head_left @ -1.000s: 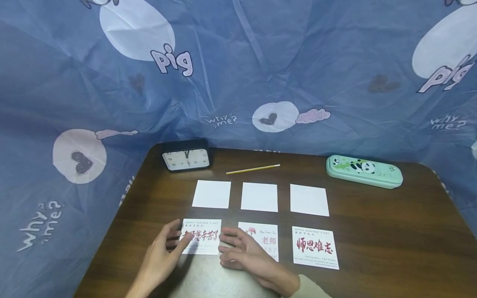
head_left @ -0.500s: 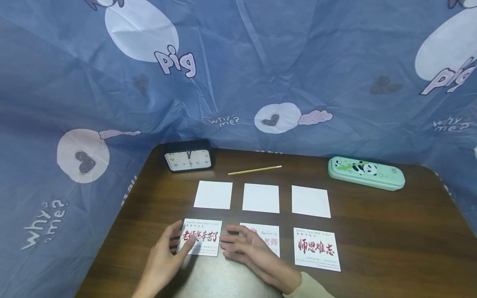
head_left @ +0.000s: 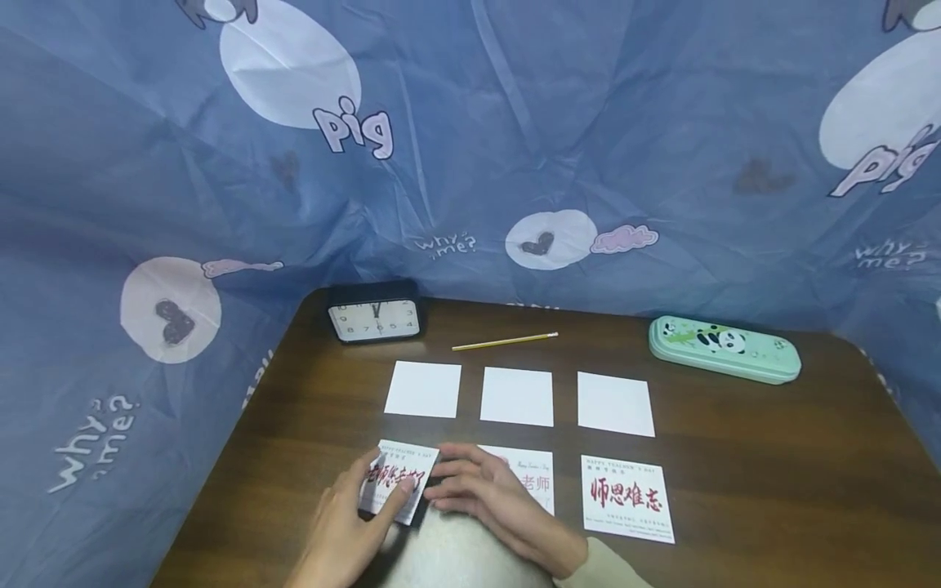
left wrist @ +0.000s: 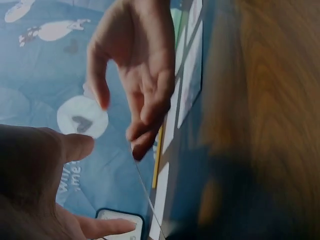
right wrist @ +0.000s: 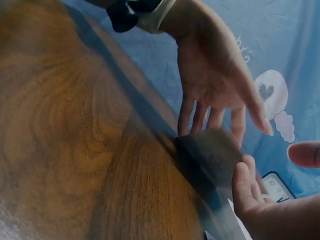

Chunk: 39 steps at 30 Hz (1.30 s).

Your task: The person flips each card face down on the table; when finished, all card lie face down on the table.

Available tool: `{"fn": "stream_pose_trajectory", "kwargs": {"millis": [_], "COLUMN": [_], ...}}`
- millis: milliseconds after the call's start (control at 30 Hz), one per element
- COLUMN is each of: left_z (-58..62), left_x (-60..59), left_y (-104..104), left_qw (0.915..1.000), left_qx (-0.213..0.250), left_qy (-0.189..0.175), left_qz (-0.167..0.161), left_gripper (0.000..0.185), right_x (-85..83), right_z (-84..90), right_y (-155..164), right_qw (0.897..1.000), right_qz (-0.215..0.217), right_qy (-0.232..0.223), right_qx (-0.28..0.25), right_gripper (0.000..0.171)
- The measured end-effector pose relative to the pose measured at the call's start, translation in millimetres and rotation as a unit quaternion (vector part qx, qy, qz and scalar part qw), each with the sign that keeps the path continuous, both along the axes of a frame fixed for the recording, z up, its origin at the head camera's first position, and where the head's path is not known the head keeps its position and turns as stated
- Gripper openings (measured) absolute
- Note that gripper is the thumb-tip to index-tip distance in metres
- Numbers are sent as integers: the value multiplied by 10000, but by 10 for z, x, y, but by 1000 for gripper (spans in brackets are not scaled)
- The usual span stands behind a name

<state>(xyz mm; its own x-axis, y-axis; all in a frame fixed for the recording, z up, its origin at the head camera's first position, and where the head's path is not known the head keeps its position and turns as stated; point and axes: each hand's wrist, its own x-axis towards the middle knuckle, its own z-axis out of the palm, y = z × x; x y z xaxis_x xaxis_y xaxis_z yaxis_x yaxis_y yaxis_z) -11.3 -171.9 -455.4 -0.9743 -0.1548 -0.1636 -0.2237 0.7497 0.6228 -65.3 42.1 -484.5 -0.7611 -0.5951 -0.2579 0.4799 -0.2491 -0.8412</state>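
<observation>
A blue plastic sheet printed with white ovals, hearts and the word "pig" (head_left: 470,147) is hanging behind and around the dark brown wooden table (head_left: 772,457), closing it in on three sides. On the table's far edge a mint-green panda-print pencil case (head_left: 724,349) is lying at the right and a black rectangular clock with a white face (head_left: 376,318) is standing at the left, with a thin yellow pencil (head_left: 504,341) lying between them. Three blank white square cards (head_left: 516,396) are sitting in a row, well apart from one another, and two white cards printed with red Chinese characters (head_left: 627,496) are lying flat in the near row beneath them, spaced as if to pair each with a blank. The third printed white card with red calligraphy (head_left: 394,488) is tilting up off the wood at the near left. The left hand (head_left: 353,527) is pinching this card, thumb on its face and fingers curled beneath, apparently to raise it. The right hand (head_left: 485,498) is resting beside it with fingers relaxed and slightly spread, fingertips touching the card's right edge as if to steady it, and partly covering the middle printed card.
</observation>
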Motion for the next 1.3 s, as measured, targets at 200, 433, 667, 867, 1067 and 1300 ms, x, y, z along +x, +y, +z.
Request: {"fn": "stream_pose_trajectory", "kwargs": {"millis": [200, 433, 667, 867, 1067, 1300], "left_z": [12, 59, 71, 70, 72, 92], "left_x": [60, 41, 34, 28, 27, -52], "left_y": [69, 131, 182, 191, 169, 39], "left_qw": [9989, 9937, 9656, 9487, 9374, 9372], "left_qx": [-15, 1037, 2508, 3015, 3261, 3094], "left_qy": [279, 182, 617, 922, 1211, 1504], "left_qz": [-366, -383, -311, -256, -175, 572], "left_gripper": [60, 41, 27, 26, 27, 25], "right_x": [3, -10, 38, 29, 22, -6], "right_z": [-24, -51, -51, -19, -21, 44], "right_y": [-66, -121, -161, -171, -129, -15], "right_qw": [9999, 9985, 9964, 9951, 9934, 9904], "right_qz": [-52, -129, -112, -289, -487, -691], "right_qy": [-99, -68, -35, 95, 171, 265], "right_qx": [30, 521, 841, 942, 1029, 1166], "right_gripper": [53, 47, 60, 62, 61, 54]}}
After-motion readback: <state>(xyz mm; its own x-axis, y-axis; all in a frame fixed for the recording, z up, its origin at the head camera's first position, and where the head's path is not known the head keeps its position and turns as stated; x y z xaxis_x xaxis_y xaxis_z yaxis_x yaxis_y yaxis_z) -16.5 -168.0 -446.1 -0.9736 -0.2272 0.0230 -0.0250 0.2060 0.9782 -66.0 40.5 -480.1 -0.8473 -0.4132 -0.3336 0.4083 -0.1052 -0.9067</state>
